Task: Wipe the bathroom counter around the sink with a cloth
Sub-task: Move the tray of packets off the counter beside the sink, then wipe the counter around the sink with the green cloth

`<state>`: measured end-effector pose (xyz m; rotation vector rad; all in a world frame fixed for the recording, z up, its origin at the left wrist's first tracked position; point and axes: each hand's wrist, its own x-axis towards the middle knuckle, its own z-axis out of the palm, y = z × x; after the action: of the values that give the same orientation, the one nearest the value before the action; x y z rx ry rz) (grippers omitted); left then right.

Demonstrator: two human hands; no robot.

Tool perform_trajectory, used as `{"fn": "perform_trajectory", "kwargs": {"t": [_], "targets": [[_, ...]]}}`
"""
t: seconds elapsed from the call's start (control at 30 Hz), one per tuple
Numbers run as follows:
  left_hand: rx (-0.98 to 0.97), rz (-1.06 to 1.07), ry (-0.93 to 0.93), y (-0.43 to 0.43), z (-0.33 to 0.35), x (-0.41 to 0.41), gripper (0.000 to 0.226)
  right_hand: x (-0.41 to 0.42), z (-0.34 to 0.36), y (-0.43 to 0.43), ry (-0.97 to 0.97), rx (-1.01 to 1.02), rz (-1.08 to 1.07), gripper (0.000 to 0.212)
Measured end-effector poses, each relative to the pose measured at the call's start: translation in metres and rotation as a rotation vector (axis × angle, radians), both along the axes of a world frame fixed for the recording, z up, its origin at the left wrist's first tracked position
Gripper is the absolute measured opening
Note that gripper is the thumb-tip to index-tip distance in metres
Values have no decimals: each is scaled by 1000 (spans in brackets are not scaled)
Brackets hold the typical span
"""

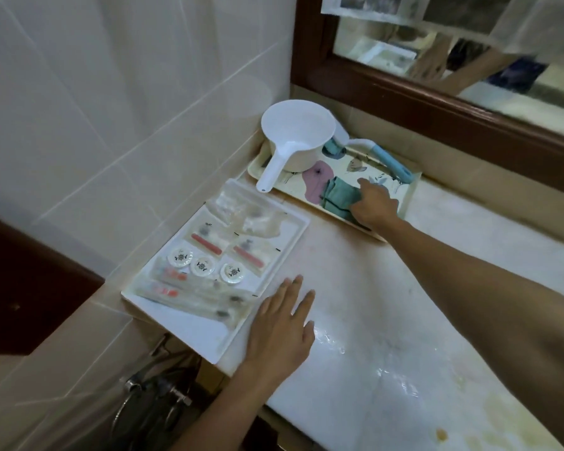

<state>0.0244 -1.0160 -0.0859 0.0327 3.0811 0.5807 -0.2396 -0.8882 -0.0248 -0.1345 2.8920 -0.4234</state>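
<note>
A folded teal cloth (336, 197) lies in a patterned cream tray (412, 185) at the back of the pale marble counter (355, 275). My right hand (375, 205) reaches into that tray and its fingers close on the cloth's right edge. My left hand (282, 330) lies flat with straight fingers on the counter, against the right rim of a white tray (205, 340) of wrapped toiletries. The sink is out of view.
A white plastic dipper (293, 141) and a blue-handled brush (393, 164) sit in the patterned tray. Water beads shine on the counter (394, 372) near its front. A tiled wall stands to the left, a wood-framed mirror (437, 102) behind. Pipes (157, 392) show below the counter edge.
</note>
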Motion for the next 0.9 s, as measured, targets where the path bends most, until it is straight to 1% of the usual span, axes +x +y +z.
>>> {"fn": "perform_trajectory", "kwargs": {"t": [0.07, 0.13, 0.17, 0.23, 0.3, 0.47, 0.57, 0.67, 0.73, 0.8, 0.83, 0.9], "targets": [[-9, -1, -11, 0, -6, 2, 54, -4, -3, 3, 39, 80, 8, 52], [-7, 1, -8, -2, -9, 4, 55, -6, -2, 6, 76, 143, 10, 41], [-6, 3, -10, -2, -9, 4, 55, -6, -1, 8, 96, 163, 6, 35], [4, 9, -9, -2, -10, 4, 55, -5, 2, 11, 129, 159, -6, 30], [7, 9, -16, -1, -8, 3, 55, 0, 8, 17, 164, 53, -34, 29], [-1, 39, -48, 4, -6, -1, 57, 35, 41, 49, 226, -418, -168, 12], [-3, 76, -39, 8, -5, -3, 62, 78, 58, 82, 265, -629, -229, 13], [15, 116, -53, 14, -2, -4, 69, 129, 63, 122, 218, -806, -329, 13], [51, 156, -66, 19, 2, -5, 65, 161, 61, 154, 139, -885, -428, 12], [104, 215, -94, 28, 5, -6, 56, 188, 56, 188, 46, -923, -529, 16], [132, 256, -102, 35, 7, -7, 54, 200, 54, 205, 4, -918, -564, 19], [178, 312, -83, 52, 13, -8, 52, 216, 46, 240, -66, -837, -602, 20]]}}
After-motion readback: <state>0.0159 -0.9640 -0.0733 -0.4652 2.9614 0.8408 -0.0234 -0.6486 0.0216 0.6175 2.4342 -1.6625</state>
